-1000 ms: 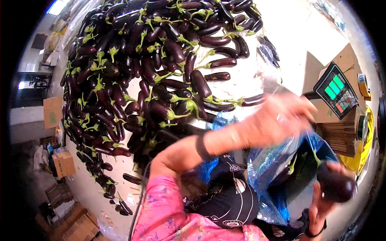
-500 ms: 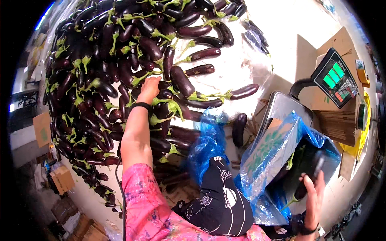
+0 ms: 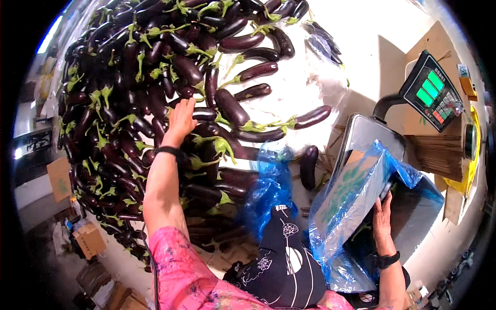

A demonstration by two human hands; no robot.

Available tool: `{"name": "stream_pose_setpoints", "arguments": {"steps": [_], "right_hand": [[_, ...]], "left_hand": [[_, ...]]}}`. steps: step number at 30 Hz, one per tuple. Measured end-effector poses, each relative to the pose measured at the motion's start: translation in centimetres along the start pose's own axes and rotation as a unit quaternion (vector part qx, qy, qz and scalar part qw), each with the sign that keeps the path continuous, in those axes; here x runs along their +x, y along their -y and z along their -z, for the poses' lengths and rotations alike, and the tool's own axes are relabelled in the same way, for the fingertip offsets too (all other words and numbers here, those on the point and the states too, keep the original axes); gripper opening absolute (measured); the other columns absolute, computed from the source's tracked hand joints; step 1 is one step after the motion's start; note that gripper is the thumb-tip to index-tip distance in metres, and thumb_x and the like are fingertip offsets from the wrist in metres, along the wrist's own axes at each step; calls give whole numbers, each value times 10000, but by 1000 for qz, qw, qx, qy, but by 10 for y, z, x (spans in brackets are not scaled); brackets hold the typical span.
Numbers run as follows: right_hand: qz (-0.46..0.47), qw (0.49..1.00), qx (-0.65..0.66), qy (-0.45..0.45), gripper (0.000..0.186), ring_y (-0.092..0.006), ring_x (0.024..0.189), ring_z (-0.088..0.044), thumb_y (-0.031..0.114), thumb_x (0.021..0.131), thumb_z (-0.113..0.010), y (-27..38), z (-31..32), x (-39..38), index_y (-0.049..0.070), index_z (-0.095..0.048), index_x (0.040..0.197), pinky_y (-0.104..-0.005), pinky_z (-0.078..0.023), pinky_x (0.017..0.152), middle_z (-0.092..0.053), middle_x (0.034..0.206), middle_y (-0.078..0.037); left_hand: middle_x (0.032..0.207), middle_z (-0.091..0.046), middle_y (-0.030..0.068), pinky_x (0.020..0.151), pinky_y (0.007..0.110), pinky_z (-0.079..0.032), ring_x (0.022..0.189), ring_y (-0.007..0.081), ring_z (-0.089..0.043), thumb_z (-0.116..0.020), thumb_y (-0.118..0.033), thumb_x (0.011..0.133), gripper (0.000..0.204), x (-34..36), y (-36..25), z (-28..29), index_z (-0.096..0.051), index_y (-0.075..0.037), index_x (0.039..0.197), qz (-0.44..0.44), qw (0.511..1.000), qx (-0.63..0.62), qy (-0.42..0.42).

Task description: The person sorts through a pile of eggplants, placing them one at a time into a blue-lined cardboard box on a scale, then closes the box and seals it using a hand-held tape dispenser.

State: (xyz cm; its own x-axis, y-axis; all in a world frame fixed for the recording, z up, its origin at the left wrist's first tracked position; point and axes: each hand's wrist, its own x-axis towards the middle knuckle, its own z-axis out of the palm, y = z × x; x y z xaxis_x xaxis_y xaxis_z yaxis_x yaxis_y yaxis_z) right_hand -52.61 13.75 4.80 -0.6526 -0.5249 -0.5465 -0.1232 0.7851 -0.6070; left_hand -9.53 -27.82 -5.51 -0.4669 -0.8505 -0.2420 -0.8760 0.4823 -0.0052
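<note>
A large heap of dark purple eggplants (image 3: 232,107) with green stems covers the left and middle of the table. My left hand (image 3: 182,121) rests on the heap, its fingers extended against the eggplants and beside a short one. At the right, a cardboard box (image 3: 345,183) lined with a blue plastic bag (image 3: 323,232) stands on a weighing scale (image 3: 368,132). My right hand (image 3: 382,219) reaches into this box with fingers stretched out, next to the bag-covered wall. Dark shapes lie inside the box, mostly in shadow.
The scale's display (image 3: 432,92) with green lit digits rises behind the box. A crumpled blue plastic bag (image 3: 271,178) lies between the heap and the box, near my patterned black knee (image 3: 289,248). Flat cardboard (image 3: 434,155) and a yellow bag (image 3: 471,155) are at the far right.
My right hand has moved forward and left, deeper into the lined box. My left hand has shifted slightly left and down on the heap. The view has turned slightly.
</note>
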Motion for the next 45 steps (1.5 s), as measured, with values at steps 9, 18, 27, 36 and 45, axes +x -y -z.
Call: {"name": "stream_pose_setpoints", "arguments": {"steps": [9, 18, 27, 36, 45], "right_hand": [[-24, 988, 145, 50, 727, -233, 1314, -335, 432, 945, -512, -12, -8, 12, 34, -200, 1467, -337, -226, 1097, -366, 1425, -124], [58, 991, 114, 43, 771, -280, 1353, -306, 348, 904, -576, 62, 47, -32, -74, -205, 1432, -358, -219, 1122, -295, 1464, -234], [42, 978, 204, -5, 640, -199, 1261, -388, 345, 900, -590, 57, 109, -93, -7, -368, 1387, -317, -357, 974, -399, 1415, -126], [73, 929, 363, -18, 554, -179, 1172, -479, 309, 909, -592, 42, 106, -95, 7, -426, 1343, -294, -392, 926, -469, 1334, -99], [132, 887, 438, -62, 357, -134, 1105, -521, 220, 936, -558, 47, 125, -109, 42, -518, 1243, -269, -414, 886, -544, 1225, -43]], "left_hand": [[965, -631, 111, 684, 268, -553, 783, 165, -641, -557, -252, 929, 345, -80, -3, 69, -527, 4, 1158, 116, 649, -742, 125], [1156, -559, 255, 882, 439, -514, 990, 343, -605, -520, -210, 919, 474, -93, -119, 124, -401, 67, 1284, -16, 449, -873, 191], [1171, -566, 141, 993, 424, -436, 1120, 301, -561, -770, -22, 596, 693, -102, -250, 219, -472, -3, 1221, -176, 561, -780, 213], [1124, -567, 74, 989, 317, -409, 1128, 189, -530, -717, -42, 675, 575, -105, -385, 224, -477, -47, 1198, -371, 645, -592, 310], [927, -469, 97, 858, 415, -393, 990, 291, -495, -570, -139, 776, 345, -100, -486, 155, -521, -174, 1116, -741, 655, -121, -86]]}}
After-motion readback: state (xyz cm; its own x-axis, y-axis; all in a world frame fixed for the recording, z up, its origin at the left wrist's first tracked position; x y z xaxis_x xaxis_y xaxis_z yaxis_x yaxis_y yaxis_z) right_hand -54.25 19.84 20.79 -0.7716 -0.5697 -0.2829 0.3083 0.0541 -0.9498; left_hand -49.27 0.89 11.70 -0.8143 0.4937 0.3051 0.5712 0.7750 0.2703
